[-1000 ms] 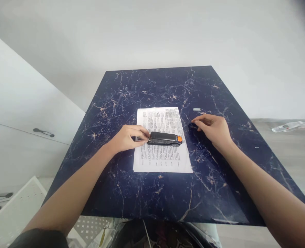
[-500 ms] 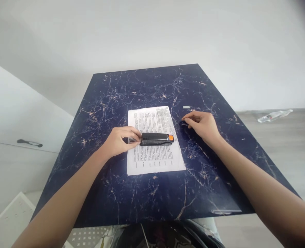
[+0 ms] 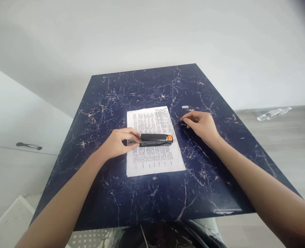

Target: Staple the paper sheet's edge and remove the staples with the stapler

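A black stapler (image 3: 155,139) with an orange end lies across a printed sheet of paper (image 3: 152,160) on a dark blue marbled table (image 3: 147,86). My left hand (image 3: 117,144) pinches the metal part that sticks out of the stapler's left end. My right hand (image 3: 202,125) rests on the table to the right of the sheet. Its fingers are curled, with thumb and forefinger tips together on the tabletop, and I cannot make out what is between them. A small pale strip (image 3: 185,107) lies on the table just beyond that hand.
A white cabinet with a dark handle (image 3: 28,146) stands to the left of the table. A clear plastic item (image 3: 273,113) lies on the grey floor at the right. A white perforated panel (image 3: 10,224) sits low at the left.
The view has shifted so everything sits further left. A short metal part now shows between my left fingers and the stapler's body. My right hand has kept its place.
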Demonstrator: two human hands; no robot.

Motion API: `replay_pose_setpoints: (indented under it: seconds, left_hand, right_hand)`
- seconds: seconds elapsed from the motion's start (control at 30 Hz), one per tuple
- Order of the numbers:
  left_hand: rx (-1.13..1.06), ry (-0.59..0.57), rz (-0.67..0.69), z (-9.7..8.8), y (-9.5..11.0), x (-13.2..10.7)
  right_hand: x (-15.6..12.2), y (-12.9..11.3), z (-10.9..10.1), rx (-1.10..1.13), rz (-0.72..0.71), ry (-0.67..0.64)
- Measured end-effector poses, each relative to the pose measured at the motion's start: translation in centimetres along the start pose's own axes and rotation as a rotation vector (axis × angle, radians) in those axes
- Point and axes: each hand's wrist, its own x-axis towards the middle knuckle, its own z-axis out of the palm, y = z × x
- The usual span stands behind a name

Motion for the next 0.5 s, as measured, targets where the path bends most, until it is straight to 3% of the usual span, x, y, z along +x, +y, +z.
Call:
replay_pose_setpoints:
  seconds: [0.13,0.3,0.4,0.5]
  left_hand:
    - [-0.044,-0.098,-0.030,-1.9,-1.2,-0.5]
    - [-0.127,-0.252,-0.155,-3.0,-2.5,-0.9]
    - [-0.095,-0.246,-0.184,-2.7,-2.8,-1.1]
    - [-0.013,-0.138,-0.139,-1.9,-2.6,-1.0]
  right_hand:
    - [-0.7,-1.6,-0.2,0.043,-0.125,-0.022]
    - [-2.9,-3.8,1.1,0.155,-0.392,-0.364]
    - [-4.0,-4.1,2.4,0.078,-0.478,-0.408]
    - [-4.3,-4.1,3.0,0.076,-0.485,-0.399]
